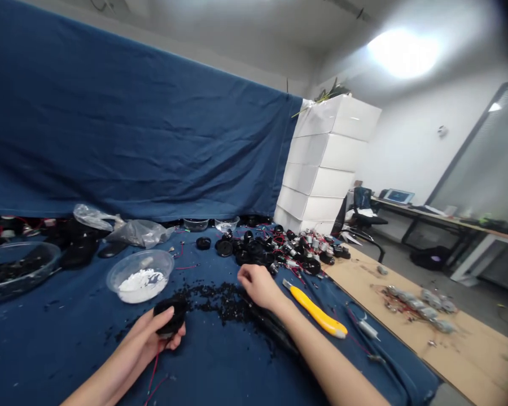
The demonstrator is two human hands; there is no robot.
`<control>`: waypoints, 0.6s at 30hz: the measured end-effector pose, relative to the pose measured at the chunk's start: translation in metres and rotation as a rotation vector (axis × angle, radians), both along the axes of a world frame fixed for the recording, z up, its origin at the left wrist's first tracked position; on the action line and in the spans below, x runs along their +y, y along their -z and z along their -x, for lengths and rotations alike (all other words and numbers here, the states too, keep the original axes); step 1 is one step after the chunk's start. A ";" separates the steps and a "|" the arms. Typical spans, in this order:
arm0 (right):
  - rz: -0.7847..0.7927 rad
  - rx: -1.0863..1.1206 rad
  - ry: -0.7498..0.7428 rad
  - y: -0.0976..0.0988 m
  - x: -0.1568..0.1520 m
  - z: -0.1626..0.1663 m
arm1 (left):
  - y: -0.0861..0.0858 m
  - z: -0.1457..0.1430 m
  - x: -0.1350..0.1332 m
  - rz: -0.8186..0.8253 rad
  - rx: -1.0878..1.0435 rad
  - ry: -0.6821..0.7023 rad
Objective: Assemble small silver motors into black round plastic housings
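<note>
In the head view, the left hand (pixel 153 327) angles in from the lower left, thumb on top and fingers curled beneath, gripping a round black part (pixel 176 317) over the bench (pixel 214 366). The right hand (pixel 260 287) reaches forward, fingers bent inward, beside scattered black bits (pixel 226 301); whether it pinches any, I cannot tell.

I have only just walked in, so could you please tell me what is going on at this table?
A person's left hand holds a round black part, with red wire hanging below it. The right hand is curled beside scattered black bits on the blue cloth; whether it grips anything is unclear. A yellow-handled tool lies to that hand's right.
</note>
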State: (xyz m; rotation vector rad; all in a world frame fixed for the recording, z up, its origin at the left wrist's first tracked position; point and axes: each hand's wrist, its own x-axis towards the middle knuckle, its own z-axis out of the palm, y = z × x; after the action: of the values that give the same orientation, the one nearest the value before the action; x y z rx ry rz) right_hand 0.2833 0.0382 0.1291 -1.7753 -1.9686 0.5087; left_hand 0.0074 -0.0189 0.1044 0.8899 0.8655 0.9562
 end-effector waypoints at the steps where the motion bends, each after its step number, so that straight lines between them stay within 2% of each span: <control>1: 0.032 0.043 -0.045 0.004 0.004 0.005 | 0.001 0.001 -0.001 -0.015 0.009 -0.008; 4: 0.139 0.167 -0.116 0.017 0.012 0.006 | 0.005 0.006 -0.005 -0.044 0.040 -0.010; 8: 0.275 0.310 -0.123 0.030 0.017 -0.005 | 0.012 0.007 -0.002 -0.039 0.058 0.013; 13: 0.418 0.444 -0.120 0.033 0.018 -0.003 | 0.016 0.008 0.001 -0.014 0.044 0.016; 18: 0.466 0.542 -0.104 0.035 0.016 -0.001 | 0.014 0.009 -0.001 0.002 0.044 0.027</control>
State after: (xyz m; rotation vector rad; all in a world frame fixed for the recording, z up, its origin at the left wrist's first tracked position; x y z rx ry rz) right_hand 0.2846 0.0544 0.0941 -1.5492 -1.6384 1.4126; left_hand -0.0017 -0.0194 0.0902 0.9209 0.8897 0.9154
